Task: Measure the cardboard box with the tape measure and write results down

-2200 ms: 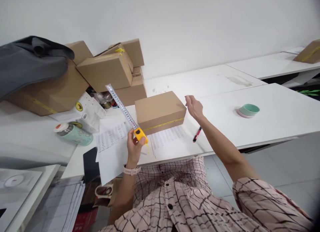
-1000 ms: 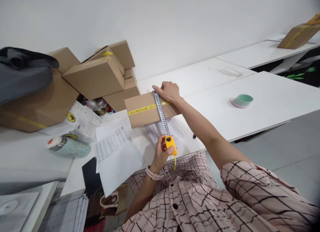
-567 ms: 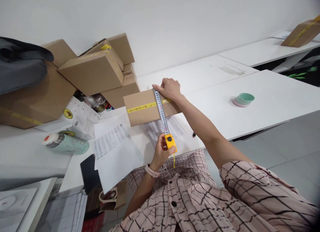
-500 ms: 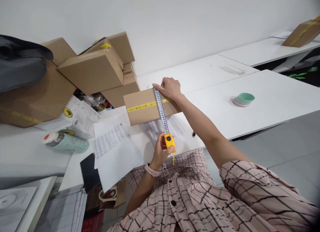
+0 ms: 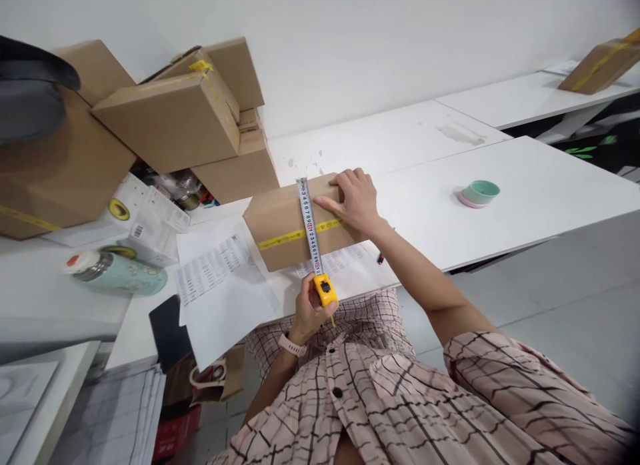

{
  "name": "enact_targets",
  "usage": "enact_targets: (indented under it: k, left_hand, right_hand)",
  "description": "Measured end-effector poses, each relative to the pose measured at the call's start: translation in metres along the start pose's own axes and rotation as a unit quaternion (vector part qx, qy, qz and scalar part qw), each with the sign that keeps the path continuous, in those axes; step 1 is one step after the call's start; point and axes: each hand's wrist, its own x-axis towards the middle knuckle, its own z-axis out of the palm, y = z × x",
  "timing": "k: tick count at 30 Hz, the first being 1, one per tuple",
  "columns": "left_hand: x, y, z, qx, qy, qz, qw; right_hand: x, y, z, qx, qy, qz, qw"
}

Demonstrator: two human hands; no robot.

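Observation:
A yellow tape measure (image 5: 326, 289) is in my left hand (image 5: 310, 308), whose fingers and thumb are closed round its case. Its silver blade (image 5: 310, 228) runs away from me across the upper side of a small cardboard box (image 5: 280, 215) sealed with yellow tape. The blade's tip reaches the box's far edge with no finger on it. My right hand (image 5: 357, 201) grips the box near its right end, fingers over the far edge and thumb along the top, pointing at the blade. Printed sheets (image 5: 345, 263) lie partly under the box.
Large cardboard boxes (image 5: 170, 121) are stacked at the left. A mint bottle (image 5: 117, 271) lies before them, near loose papers (image 5: 220, 305). On the white table (image 5: 430, 191) are a green-and-pink bowl (image 5: 481, 192) and a small dark object (image 5: 381, 258). Another taped box (image 5: 597, 68) sits far right.
My right hand has let go of the blade's tip and slid right onto the box. The box has tilted, showing more of its far side. My left hand still holds the tape measure.

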Motion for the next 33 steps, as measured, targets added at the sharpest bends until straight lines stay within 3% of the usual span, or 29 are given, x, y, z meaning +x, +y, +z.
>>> enact_targets:
  k: [4,7,10,14,19,21,23,26,28,30,33]
  left_hand:
    - [0.002,0.002,0.0,0.027,-0.012,-0.005,1.0]
    - [0.001,0.004,-0.002,0.052,-0.032,-0.014,0.998]
    - [-0.006,0.014,-0.005,0.142,-0.061,-0.005,0.988]
    - [-0.021,0.035,-0.004,0.267,-0.154,0.03,0.951]
    - [-0.035,0.044,0.002,0.253,-0.222,0.031,0.941]
    - [-0.04,0.04,0.003,0.23,-0.208,0.031,0.95]
    - [-0.045,0.034,0.004,0.201,-0.171,0.021,0.964]
    - [-0.05,0.029,0.004,0.172,-0.11,0.025,0.979]
    - [-0.049,0.032,0.001,0.18,-0.08,0.05,0.979]
    - [-0.041,0.043,-0.007,0.213,-0.048,0.09,0.972]
    - [-0.015,0.072,-0.028,0.291,0.019,0.193,0.937]
  right_hand:
    - [-0.052,0.007,0.018,0.008,0.003,-0.039,0.999]
    - [-0.068,0.011,0.019,0.057,-0.015,-0.04,0.997]
    - [-0.063,0.012,-0.002,0.176,0.038,0.059,0.982]
    - [-0.054,0.009,-0.046,0.348,0.102,0.142,0.921]
    - [-0.081,0.016,-0.074,0.436,0.109,0.206,0.869]
    - [-0.104,0.015,-0.073,0.442,0.084,0.237,0.861]
    - [-0.129,0.006,-0.068,0.445,0.018,0.253,0.859]
    - [-0.163,-0.017,-0.057,0.46,-0.122,0.21,0.854]
    - [-0.178,-0.029,-0.049,0.459,-0.174,0.17,0.855]
    - [-0.182,-0.027,-0.042,0.423,-0.141,0.181,0.877]
    - [-0.172,0.004,-0.031,0.261,-0.014,0.3,0.917]
